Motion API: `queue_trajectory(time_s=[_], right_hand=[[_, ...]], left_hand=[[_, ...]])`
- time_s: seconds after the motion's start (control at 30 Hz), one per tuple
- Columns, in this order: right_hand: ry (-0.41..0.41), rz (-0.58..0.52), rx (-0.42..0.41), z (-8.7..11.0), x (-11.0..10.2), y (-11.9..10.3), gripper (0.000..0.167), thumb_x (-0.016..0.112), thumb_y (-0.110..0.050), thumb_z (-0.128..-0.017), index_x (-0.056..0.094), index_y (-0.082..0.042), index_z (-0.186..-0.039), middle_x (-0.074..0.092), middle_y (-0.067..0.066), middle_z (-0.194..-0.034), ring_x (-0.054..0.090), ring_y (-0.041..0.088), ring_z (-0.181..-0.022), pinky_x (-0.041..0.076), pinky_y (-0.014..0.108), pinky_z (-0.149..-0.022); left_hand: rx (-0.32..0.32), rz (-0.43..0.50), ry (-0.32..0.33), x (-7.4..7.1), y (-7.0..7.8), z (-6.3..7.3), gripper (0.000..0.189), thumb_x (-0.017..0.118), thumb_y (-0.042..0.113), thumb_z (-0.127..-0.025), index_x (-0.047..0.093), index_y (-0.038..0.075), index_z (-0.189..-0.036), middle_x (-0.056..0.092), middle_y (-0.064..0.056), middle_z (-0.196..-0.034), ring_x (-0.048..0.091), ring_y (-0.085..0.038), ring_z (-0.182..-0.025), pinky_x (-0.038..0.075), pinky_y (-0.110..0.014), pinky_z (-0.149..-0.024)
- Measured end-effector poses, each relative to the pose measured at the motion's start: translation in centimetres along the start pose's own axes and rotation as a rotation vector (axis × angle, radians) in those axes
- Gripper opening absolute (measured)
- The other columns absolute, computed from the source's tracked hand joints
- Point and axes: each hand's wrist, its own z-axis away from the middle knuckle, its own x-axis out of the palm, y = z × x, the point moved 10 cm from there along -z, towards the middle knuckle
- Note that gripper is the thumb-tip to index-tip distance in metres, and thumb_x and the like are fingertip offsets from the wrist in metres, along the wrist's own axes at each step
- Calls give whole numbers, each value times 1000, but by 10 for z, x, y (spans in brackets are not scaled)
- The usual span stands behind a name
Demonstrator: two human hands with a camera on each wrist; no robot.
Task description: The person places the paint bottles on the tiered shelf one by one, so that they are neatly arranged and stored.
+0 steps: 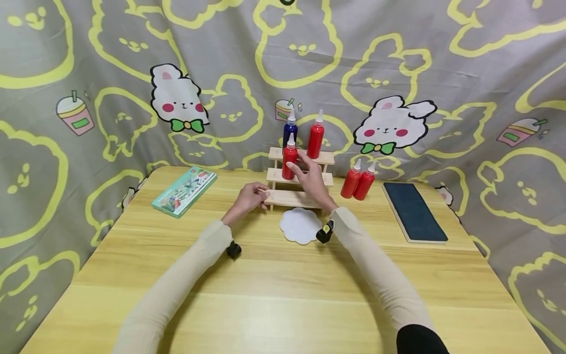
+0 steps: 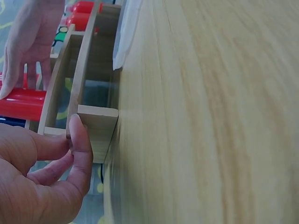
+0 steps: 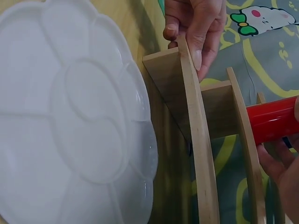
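A three-step wooden rack (image 1: 292, 198) stands at the back of the table. My left hand (image 1: 248, 199) pinches the left end of its lowest step between thumb and fingers, as the left wrist view shows closely. With thumb and fingers my right hand (image 1: 313, 179) holds a red squeeze bottle (image 1: 289, 164) with a white nozzle, upright at the left part of the middle step. In the right wrist view this bottle's base (image 3: 266, 121) meets the step's edge. On the top step are a dark blue bottle (image 1: 289, 130), partly hidden, and another red bottle (image 1: 316, 140).
A white flower-shaped paint palette (image 1: 300, 226) lies in front of the rack. Right of it, two red bottles (image 1: 351, 183) stand together, with a dark-covered book-like pad (image 1: 414, 212) beyond. A green illustrated box (image 1: 184, 191) lies at left. Patterned cloth (image 1: 239, 49) hangs behind the table.
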Motion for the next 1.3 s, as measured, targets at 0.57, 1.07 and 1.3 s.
queue_trajectory(time_s=[0.57,1.07,1.3], right_hand=[[-117,62,16,10,-6,-2,59,74,-19,-100,51,-3,-152,64,20,-138,62,37,-128,55,48,-111],[77,184,-68,50,-95,-14,22,70,-10,-101,70,3,-119,71,21,-117,70,32,-104,58,24,-90],[103,250,-52,65,-126,-1,17,67,-8,-103,68,2,-117,69,17,-114,64,18,-98,50,7,-79]], left_hand=[[3,-24,2,0,0,-1,30,62,5,-105,63,-10,-130,62,-9,-83,68,-16,-60,65,-31,-68],[-7,-3,23,0,-3,1,29,63,4,-104,63,-11,-129,62,-9,-83,66,-13,-58,65,-29,-66],[-13,4,19,3,-1,0,29,63,3,-104,64,-10,-129,62,-11,-83,66,-11,-57,65,-28,-65]])
